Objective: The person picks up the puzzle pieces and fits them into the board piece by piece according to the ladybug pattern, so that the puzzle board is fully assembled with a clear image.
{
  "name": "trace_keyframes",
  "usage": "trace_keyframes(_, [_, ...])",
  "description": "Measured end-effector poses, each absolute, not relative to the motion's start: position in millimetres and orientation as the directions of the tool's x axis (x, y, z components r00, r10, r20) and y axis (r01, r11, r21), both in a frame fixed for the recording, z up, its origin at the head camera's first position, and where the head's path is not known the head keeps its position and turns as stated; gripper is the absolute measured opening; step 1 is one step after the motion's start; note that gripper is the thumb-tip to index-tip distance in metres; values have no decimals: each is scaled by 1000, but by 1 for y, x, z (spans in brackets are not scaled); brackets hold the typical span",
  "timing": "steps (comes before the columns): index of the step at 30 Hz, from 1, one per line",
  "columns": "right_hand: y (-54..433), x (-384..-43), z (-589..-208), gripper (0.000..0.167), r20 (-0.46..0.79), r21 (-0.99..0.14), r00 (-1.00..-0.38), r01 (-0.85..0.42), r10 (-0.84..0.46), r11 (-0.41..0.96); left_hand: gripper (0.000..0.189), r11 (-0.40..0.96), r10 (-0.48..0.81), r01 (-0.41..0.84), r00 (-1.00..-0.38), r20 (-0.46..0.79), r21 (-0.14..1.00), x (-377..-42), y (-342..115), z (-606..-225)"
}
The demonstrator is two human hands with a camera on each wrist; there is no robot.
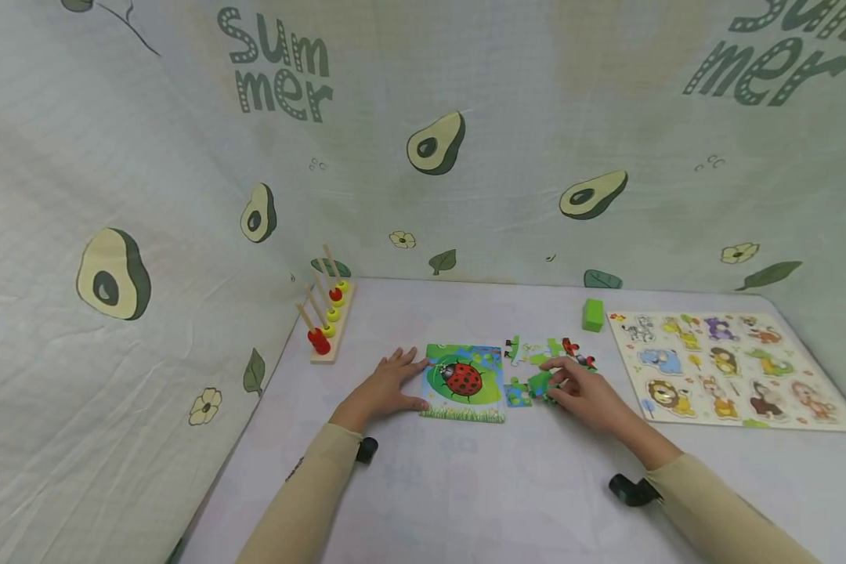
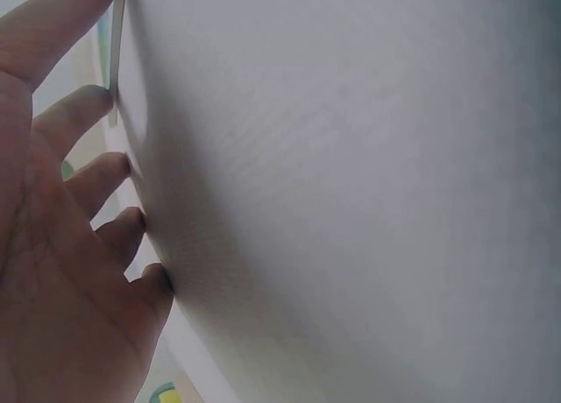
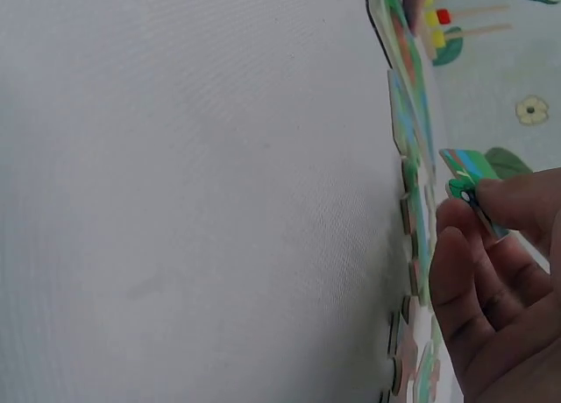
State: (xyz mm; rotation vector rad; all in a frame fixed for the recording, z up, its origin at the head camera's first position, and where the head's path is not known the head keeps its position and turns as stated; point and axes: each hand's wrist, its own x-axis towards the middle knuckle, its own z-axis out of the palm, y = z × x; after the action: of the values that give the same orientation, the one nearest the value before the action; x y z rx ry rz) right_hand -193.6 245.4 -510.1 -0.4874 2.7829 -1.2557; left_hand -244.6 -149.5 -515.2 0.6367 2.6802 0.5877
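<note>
A square ladybug puzzle board (image 1: 472, 403) lies flat on the table in front of me. My left hand (image 1: 386, 389) is at its left side, fingers spread, with the thumb and index finger touching the board's edge. To the right of the board, my right hand (image 1: 587, 395) pinches a small green puzzle piece (image 3: 473, 166) between thumb and fingers, raised off the table in the right wrist view. Loose puzzle pieces (image 1: 518, 394) lie beneath and around that hand, partly hidden by it. The left wrist view shows the left palm (image 2: 70, 245) and fingertips on the table.
At the back left stands a wooden peg stacker (image 1: 327, 348) with red and yellow beads. A green block (image 1: 593, 315) sits at the back right. A large animal puzzle board (image 1: 740, 368) covers the right side. Avocado-print cloth (image 1: 507, 227) walls the table's back and sides.
</note>
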Motion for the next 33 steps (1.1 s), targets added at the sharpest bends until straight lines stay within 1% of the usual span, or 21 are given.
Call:
trace_keyframes(7, [235, -199, -511, 36, 126, -757, -944, -290, -305, 586, 89, 816, 484, 350, -849, -211, 460, -244, -150, -516])
trace_keyframes(15, [221, -206, -512, 33, 112, -757, -950, -271, -290, 595, 89, 817, 482, 350, -851, -209, 458, -244, -151, -516])
trace_keyframes(23, [209, -215, -512, 28, 98, -780, -955, -248, -280, 574, 88, 821, 479, 346, -851, -216, 454, -244, -150, -514])
trace_keyframes(30, [196, -222, -513, 28, 148, -784, -948, -286, -282, 552, 88, 822, 474, 340, -853, -218, 457, -244, -149, -512])
trace_keyframes(33, [189, -226, -514, 29, 142, -799, -951, -275, -275, 535, 88, 823, 471, 335, -853, -223, 458, -244, -149, -512])
